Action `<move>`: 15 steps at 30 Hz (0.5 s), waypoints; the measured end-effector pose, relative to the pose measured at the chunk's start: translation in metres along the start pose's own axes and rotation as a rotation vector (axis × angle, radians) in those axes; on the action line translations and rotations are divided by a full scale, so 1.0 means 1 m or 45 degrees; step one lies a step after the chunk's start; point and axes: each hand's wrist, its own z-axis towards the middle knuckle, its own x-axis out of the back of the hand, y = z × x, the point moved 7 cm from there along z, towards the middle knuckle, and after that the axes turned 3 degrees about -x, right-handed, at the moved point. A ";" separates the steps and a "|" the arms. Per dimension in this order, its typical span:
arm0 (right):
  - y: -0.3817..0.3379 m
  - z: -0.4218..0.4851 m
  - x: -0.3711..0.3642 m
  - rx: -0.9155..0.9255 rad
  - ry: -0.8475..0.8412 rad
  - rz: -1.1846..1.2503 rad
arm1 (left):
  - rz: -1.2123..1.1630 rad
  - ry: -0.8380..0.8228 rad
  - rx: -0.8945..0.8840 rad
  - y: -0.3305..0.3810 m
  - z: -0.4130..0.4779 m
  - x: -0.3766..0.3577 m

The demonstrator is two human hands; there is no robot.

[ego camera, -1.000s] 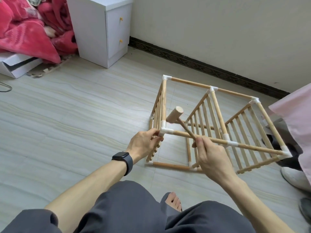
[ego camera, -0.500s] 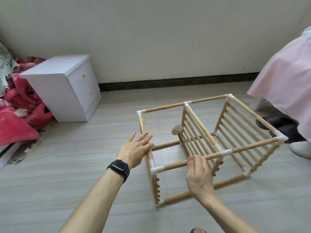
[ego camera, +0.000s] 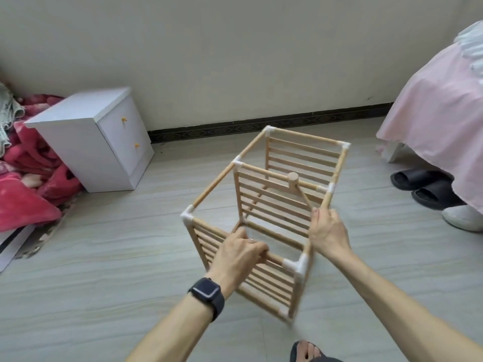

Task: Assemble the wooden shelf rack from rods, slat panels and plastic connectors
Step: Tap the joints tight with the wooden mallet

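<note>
Dark sandal w/ bare toes (ego camera: 307, 351) pokes in at 6 o'clock, nearest the camera, on the pale wood-look floor (ego camera: 104, 283). Just beyond, two bare forearms reach fwd; a black smartwatch (ego camera: 207, 294) sits on the left wrist. Left hand (ego camera: 239, 254) is wrapped around the near top rod of the wooden shelf rack (ego camera: 264, 212), fingers curled over it, a ring visible on one finger. Right hand (ego camera: 328, 231), at abt 2 o'clock from the left one, is closed around the thin handle of a small wooden mallet (ego camera: 292, 178) and also touches the rack's right-side rod; can't tell if it grips that rod too. Mallet head sits up by the middle cross rod. Rack is at frame centre, looks tilted and partly blurred at its near lower corner; can't tell how much of it rests on the floor. It has three slat panels joined by rods, w/ white plastic connectors (ego camera: 296, 265) at the corners. Farther out: white bedside cabinet (ego camera: 86, 142) at 10 o'clock, red blankets (ego camera: 26, 192) at 9 beside it, dark slippers (ego camera: 423, 186) and a white shoe at 3, under pink cloth (ego camera: 439, 105). Beige wall w/ dark skirting (ego camera: 261, 125) at 12.
</note>
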 end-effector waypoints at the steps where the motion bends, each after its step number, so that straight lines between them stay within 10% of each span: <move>1: 0.005 0.008 0.004 -0.041 -0.027 -0.065 | -0.003 -0.050 -0.010 0.012 0.004 -0.005; 7: -0.012 -0.017 0.027 0.140 0.140 -0.210 | 0.086 0.012 -0.046 -0.006 -0.014 0.009; 11: -0.042 -0.080 -0.004 0.435 0.099 -0.102 | -0.196 0.310 0.588 -0.083 -0.079 0.024; 15: -0.059 -0.105 -0.037 0.641 0.088 -0.211 | -1.161 0.380 1.149 -0.114 -0.133 -0.019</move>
